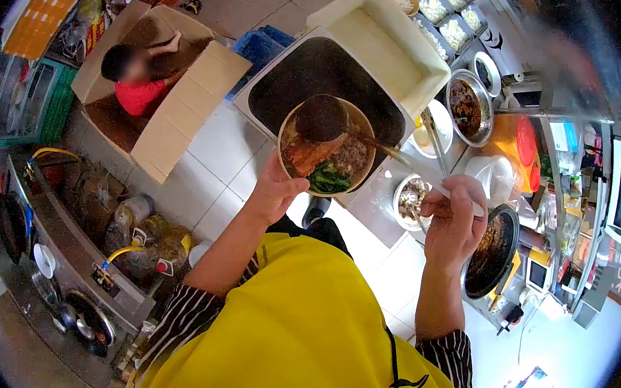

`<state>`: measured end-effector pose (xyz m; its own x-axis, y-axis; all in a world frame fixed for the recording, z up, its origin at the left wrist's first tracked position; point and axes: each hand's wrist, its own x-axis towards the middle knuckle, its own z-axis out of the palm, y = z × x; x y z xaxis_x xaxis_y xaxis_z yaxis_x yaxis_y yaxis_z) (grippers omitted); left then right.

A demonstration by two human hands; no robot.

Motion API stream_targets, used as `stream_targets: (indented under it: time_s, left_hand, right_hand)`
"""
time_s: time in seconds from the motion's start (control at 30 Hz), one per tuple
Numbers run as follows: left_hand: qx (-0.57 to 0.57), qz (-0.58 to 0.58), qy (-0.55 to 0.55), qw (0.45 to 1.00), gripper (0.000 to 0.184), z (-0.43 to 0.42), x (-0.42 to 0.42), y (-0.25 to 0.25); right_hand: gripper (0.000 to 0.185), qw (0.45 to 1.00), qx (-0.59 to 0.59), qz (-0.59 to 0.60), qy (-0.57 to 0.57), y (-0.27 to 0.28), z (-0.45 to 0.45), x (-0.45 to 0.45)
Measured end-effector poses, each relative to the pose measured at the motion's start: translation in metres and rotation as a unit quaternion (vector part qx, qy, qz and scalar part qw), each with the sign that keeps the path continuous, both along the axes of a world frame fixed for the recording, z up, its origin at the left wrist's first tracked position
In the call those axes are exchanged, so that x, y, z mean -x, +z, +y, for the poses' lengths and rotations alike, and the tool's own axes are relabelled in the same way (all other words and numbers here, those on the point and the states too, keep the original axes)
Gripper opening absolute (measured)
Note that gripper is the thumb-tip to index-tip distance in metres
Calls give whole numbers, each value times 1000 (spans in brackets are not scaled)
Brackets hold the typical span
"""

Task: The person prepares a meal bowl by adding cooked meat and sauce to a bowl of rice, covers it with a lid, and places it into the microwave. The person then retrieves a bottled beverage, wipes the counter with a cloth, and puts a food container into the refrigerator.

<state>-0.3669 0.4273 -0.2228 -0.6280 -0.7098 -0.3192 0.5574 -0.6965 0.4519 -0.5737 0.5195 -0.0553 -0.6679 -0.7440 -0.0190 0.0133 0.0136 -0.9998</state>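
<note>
- Left hand [279,191], half-curled, gripped a round tan bowl [361,121] near eight o'clock.
- Right hand [456,221], closed, held a dark, round, long-handled ladle [322,120].
- Crinkled green leaves [330,178] lay at six.

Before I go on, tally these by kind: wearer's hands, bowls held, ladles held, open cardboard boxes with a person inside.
Wearer's hands, left hand and right hand: 2
Held bowl: 1
Held ladle: 1
Cardboard box: 1
Total: 5

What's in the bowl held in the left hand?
The bowl holds dark green leaves, reddish-brown food and greyish-brown, crumbly-looking food. The dark ladle hides its far part, and whatever lies beneath these foods is covered too.
</note>
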Motion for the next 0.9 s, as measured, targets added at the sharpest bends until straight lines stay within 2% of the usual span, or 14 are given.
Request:
stream_targets:
  time_s: [0.37,0.47,0.57,0.9]
  left_hand:
    - [-11,26,-19,999,82,0,1,-1]
    - [-7,31,-19,999,85,1,2,-4]
    - [-7,30,-20,999,87,0,4,-5]
    - [-21,23,-8,999,84,-3,-2,2]
  right_hand:
    - [20,999,31,38,-6,0,11,8]
    - [19,996,35,59,-63,-7,17,14]
    - [17,997,52,56,-25,-8,28,21]
    - [17,987,93,127,-14,-13,50,27]
